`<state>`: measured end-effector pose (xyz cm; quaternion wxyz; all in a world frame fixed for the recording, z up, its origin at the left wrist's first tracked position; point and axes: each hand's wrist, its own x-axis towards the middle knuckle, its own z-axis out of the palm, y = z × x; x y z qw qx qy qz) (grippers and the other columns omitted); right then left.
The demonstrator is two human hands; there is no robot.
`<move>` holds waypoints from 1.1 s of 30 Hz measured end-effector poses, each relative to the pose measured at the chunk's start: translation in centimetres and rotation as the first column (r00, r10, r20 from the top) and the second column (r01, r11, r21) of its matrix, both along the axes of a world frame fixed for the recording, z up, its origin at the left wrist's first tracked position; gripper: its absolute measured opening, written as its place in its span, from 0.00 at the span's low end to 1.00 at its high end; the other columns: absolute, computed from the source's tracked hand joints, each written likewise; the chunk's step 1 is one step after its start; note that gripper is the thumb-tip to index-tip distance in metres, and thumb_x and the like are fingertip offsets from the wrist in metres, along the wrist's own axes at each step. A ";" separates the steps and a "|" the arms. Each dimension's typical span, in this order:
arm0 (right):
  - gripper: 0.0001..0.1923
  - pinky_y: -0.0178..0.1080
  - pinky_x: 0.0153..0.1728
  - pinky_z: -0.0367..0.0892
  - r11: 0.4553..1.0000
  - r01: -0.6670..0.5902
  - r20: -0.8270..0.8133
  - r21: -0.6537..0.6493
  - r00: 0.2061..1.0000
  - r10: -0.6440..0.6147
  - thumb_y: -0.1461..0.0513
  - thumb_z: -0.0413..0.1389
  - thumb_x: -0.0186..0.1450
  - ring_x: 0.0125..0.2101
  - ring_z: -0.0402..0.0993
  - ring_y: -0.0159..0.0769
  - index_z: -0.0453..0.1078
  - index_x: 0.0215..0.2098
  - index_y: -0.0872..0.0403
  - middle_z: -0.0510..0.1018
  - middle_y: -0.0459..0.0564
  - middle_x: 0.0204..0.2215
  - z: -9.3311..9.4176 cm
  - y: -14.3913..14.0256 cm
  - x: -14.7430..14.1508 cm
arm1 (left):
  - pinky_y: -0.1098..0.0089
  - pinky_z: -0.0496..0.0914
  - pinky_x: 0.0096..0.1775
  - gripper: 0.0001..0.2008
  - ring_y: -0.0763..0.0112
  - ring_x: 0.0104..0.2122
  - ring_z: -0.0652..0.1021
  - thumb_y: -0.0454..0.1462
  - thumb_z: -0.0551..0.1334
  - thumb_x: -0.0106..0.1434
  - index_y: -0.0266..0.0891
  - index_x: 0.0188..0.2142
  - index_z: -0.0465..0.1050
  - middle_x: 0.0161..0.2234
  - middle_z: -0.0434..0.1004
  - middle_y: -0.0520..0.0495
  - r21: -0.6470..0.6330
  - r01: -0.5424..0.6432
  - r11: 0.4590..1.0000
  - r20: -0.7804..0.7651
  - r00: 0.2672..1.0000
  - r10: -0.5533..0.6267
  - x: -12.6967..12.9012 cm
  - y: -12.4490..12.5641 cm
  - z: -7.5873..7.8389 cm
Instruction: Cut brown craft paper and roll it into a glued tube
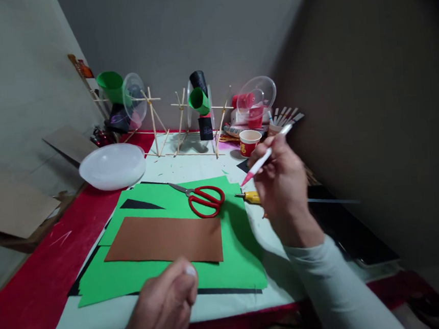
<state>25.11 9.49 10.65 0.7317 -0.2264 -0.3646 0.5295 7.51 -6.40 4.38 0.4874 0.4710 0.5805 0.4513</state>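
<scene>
Right hand [282,182] fingers pinch pink-tipped white marker pen [265,156] above green paper sheet [234,245]. Left hand [164,305] curled shut, empty, near brown paper rectangle [164,238]; red-handled scissors [203,197] beside.

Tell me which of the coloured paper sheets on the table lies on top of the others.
The brown sheet. It lies flat over the green sheets, which rest on black paper showing only at the edges. The red-handled scissors lie on green, beyond it.
</scene>
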 end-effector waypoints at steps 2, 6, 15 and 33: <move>0.16 0.26 0.20 0.61 0.986 -0.155 -0.032 -0.065 0.988 0.153 0.52 0.67 0.62 0.21 0.64 0.23 0.68 0.29 0.52 0.70 0.39 0.23 -0.5 -0.3 -0.6 | 0.76 0.54 0.16 0.24 0.78 0.13 0.55 0.57 0.61 0.63 0.44 0.22 0.66 0.11 0.53 0.58 -0.078 -0.014 0.997 0.099 0.995 0.022 -0.6 0.1 0.8; 0.16 0.27 0.22 0.65 0.943 -0.318 -0.091 -0.100 0.947 0.309 0.53 0.68 0.60 0.23 0.67 0.24 0.68 0.30 0.52 0.72 0.40 0.24 -1.3 -1.1 -1.9 | 0.78 0.55 0.18 0.25 0.80 0.14 0.61 0.60 0.66 0.56 0.41 0.25 0.69 0.13 0.62 0.57 -0.096 -0.103 0.990 0.147 0.982 0.116 -1.0 0.9 2.2; 0.13 0.27 0.26 0.67 0.916 -0.387 -0.082 -0.109 0.921 0.380 0.54 0.65 0.63 0.23 0.68 0.25 0.70 0.31 0.53 0.74 0.40 0.24 -1.3 -1.4 -1.6 | 0.76 0.65 0.22 0.15 0.75 0.18 0.70 0.50 0.62 0.65 0.41 0.35 0.78 0.19 0.70 0.55 0.046 -0.174 0.984 0.086 0.982 0.169 0.0 2.0 2.0; 0.18 0.44 0.31 0.55 0.677 -0.605 0.834 0.419 -0.039 -0.550 0.69 0.40 0.75 0.28 0.61 0.39 0.73 0.44 0.62 0.73 0.51 0.29 -4.1 -11.2 -2.6 | 0.75 0.69 0.22 0.10 0.72 0.16 0.74 0.49 0.67 0.58 0.47 0.30 0.80 0.18 0.76 0.54 -0.091 -0.183 0.979 -0.049 0.983 0.179 -4.9 -3.1 -1.5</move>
